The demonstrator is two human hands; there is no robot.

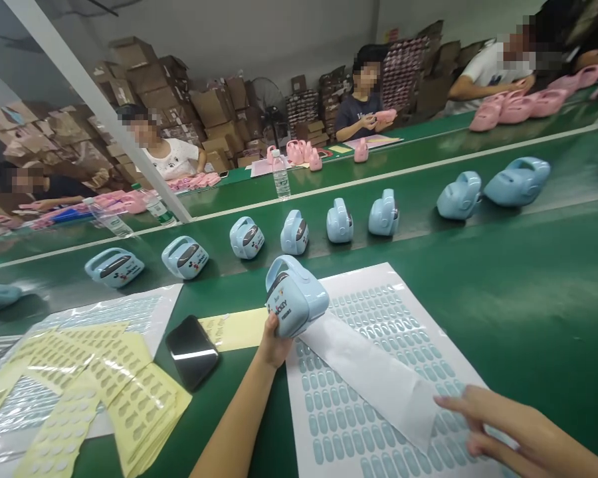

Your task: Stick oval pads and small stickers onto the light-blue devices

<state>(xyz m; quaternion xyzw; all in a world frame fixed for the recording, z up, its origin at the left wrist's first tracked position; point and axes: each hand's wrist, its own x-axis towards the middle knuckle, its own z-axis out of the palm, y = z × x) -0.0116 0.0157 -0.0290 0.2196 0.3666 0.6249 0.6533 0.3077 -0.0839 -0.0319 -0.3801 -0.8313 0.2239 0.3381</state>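
My left hand (276,344) is closed around the lower part of a light blue plastic case (301,302) with a carry handle, a dark window and a "Mickey" print. The case is held tilted above the far edge of a white sheet (446,332) bearing rows of clear, pill-shaped stickers. Across that sheet lies a white paper strip (373,378). My right hand (503,421) is over the sheet's right side, index finger stretched out and thumb apart, with nothing visible between them. Its fingertip is close to the strip's near end; I cannot tell whether they touch.
Yellow sticker sheets (139,405) and a black phone (193,352) lie at left. More blue cases (339,221) stand in a row on the green belt (413,232). A water bottle (280,176) stands beyond. Several people sit opposite with pink cases (515,106).
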